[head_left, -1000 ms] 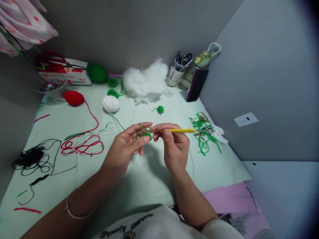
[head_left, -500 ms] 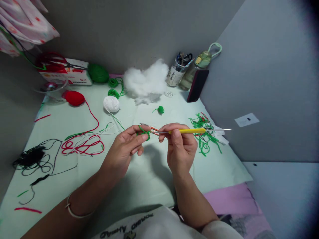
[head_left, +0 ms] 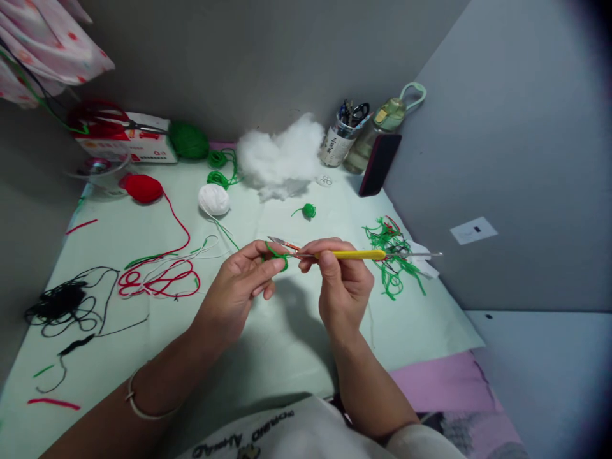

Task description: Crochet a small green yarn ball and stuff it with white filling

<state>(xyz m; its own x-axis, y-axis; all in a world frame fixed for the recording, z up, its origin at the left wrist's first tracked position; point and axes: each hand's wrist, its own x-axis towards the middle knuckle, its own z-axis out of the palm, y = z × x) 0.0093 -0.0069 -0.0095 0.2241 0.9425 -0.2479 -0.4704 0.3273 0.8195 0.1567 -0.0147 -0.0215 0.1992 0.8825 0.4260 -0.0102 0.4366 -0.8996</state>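
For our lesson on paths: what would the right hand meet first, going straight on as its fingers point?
The right hand would probably first meet the green yarn pinched in the left hand; depth is unclear, so the left hand itself might come sooner.

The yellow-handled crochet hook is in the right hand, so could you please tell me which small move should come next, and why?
I would probably ease the yellow-handled crochet hook leftward to catch the green yarn, because the left hand pinches that yarn, and the right hand holds the hook roughly level with its left end close by.
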